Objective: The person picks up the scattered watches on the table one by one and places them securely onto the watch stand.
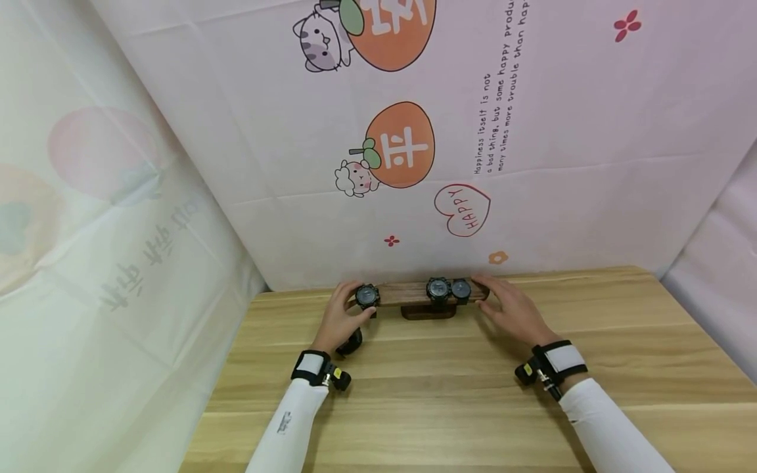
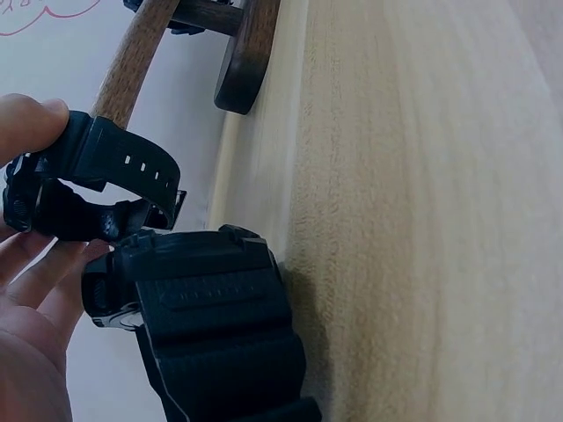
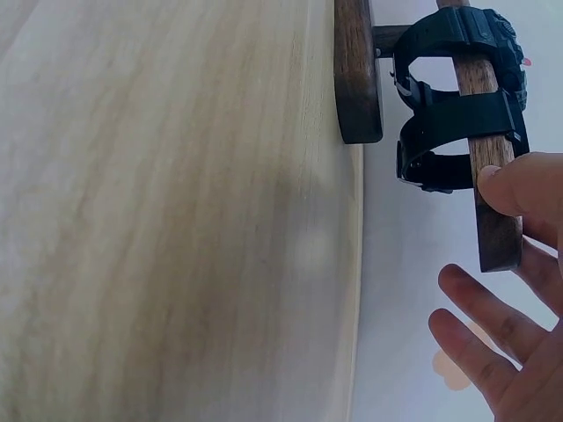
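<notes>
At the back of the table stands a dark wooden watch stand, its long bar point(image 1: 402, 294) raised above a small base point(image 1: 428, 312). My left hand point(image 1: 342, 320) pinches a black wristwatch point(image 1: 367, 295) at the bar's left end. In the left wrist view, the thumb lies on its closed strap point(image 2: 132, 163); how far the bar passes through is partly hidden. My right hand point(image 1: 513, 310) holds the bar's right end, thumb on its near side. Two black watches point(image 1: 438, 289) point(image 1: 461, 289) sit side by side around the bar, right of its middle.
Another black watch point(image 1: 350, 343) stands on the wood-grain table point(image 1: 437, 401) beside my left wrist; it fills the foreground of the left wrist view. A printed white cloth point(image 1: 296, 230) hangs right behind the stand, and more cloth point(image 1: 118, 328) hangs at the left.
</notes>
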Demonstrator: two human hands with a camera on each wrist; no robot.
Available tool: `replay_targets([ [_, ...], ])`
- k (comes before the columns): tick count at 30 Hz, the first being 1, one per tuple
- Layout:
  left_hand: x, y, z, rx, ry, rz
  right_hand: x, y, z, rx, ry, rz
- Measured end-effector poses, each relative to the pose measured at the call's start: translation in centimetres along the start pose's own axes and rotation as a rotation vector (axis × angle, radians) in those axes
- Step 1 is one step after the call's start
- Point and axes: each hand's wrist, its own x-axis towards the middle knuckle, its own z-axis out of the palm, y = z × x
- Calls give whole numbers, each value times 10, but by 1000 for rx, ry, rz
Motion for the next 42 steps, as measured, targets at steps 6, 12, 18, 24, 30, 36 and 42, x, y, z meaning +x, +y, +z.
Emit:
replay_targets([
  [6,2,-9,0,15,-21,0,1,0,1,0,-3,-1],
  [12,5,-8,4,27,-35,-5,1,-3,-1,5,-5,1],
  [18,8,-11,10,12,-32,33,1,-3,-1,5,-4,6],
  [24,11,-8,13,15,-40,50,0,-3,-1,13,-1,2],
  [30,11,-8,17,26,-46,42,0,-2,-1,14,0,-3],
  [36,13,-7,20,42,-45,57,-1,-1,-1,12,-3,-2],
  [42,14,-8,23,106,-34,57,0,-2,-1,7,0,0],
])
